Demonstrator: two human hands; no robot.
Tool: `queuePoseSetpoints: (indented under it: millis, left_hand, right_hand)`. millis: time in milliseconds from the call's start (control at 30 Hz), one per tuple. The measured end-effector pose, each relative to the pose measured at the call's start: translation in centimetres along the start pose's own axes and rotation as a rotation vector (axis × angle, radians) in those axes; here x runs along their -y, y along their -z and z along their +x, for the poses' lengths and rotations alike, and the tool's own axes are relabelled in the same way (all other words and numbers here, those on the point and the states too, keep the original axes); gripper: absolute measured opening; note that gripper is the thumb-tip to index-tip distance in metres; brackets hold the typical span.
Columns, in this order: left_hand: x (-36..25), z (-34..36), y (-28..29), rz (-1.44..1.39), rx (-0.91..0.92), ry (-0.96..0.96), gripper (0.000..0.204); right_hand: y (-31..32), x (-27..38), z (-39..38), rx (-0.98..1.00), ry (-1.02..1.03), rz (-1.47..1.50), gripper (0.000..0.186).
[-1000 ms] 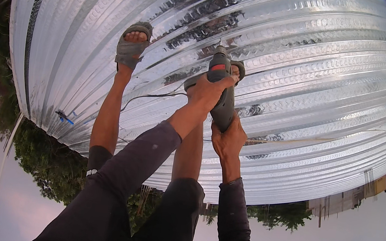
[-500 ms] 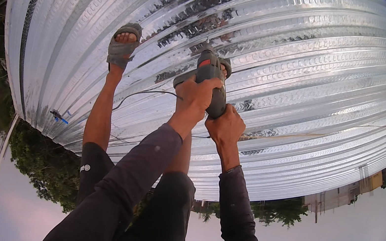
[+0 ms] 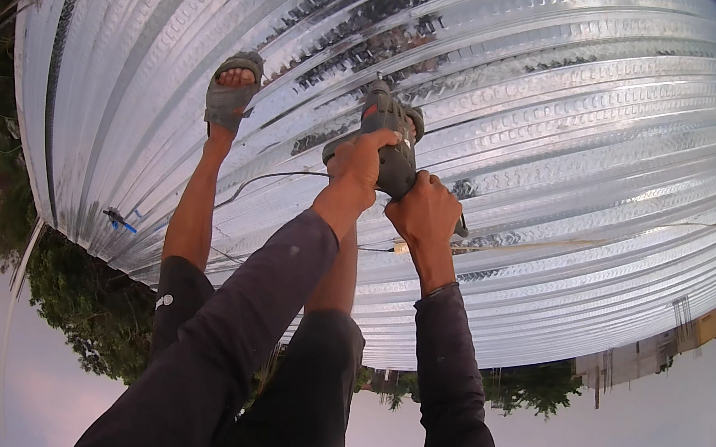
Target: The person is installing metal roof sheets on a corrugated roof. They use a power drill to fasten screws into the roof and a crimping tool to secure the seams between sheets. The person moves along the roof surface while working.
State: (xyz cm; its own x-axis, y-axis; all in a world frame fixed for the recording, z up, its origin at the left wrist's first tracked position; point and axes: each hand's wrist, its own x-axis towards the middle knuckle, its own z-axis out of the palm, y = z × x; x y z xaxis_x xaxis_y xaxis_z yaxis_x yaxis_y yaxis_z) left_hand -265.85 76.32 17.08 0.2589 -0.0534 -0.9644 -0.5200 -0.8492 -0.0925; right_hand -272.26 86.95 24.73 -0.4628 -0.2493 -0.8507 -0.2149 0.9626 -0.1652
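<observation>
A dark grey power drill [image 3: 396,170] with a reddish patch near its front is held between my two hands, its chuck pointing away from me toward the ribbed metal sheeting [image 3: 563,152]. My left hand [image 3: 354,170] is wrapped around the drill's body from the left. At the rear end my right hand [image 3: 427,213] is closed on the grip, and a dark part of the tool shows past its right side. Whether the tip touches the metal cannot be made out. My right foot is partly hidden behind the drill.
My left foot in a grey sandal [image 3: 230,98] stands on the ribs. A black cord [image 3: 277,175] runs by my legs, and a pale cable [image 3: 559,242] stretches right. Near the sheeting's left edge lies a small blue-and-dark object [image 3: 120,219]. Trees [image 3: 87,303] and buildings [image 3: 648,355] lie beyond the edge.
The drill has turned slightly in my hands, and part of it now shows to the right of my right hand. Both hands keep their hold. The whole view has shifted a little.
</observation>
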Motion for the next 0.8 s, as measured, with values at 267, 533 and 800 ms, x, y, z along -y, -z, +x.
queuePoseSetpoints:
  millis: [267, 533, 800]
  left_hand:
    - [2.7, -1.9, 1.7, -0.537, 0.331, 0.186, 0.042]
    - [-0.1, -8.3, 8.1, -0.197, 0.652, 0.155, 0.051]
    - [-1.7, -19.8, 11.1, 0.797, 0.488, -0.122, 0.060]
  right_hand:
    - [2.5, 0.7, 1.7, -0.163, 0.546, -0.633, 0.019]
    - [1.2, 3.5, -8.8, -0.241, 0.279, -0.421, 0.039]
    - [-3.1, 3.5, -21.8, -0.387, -0.591, 1.025, 0.045]
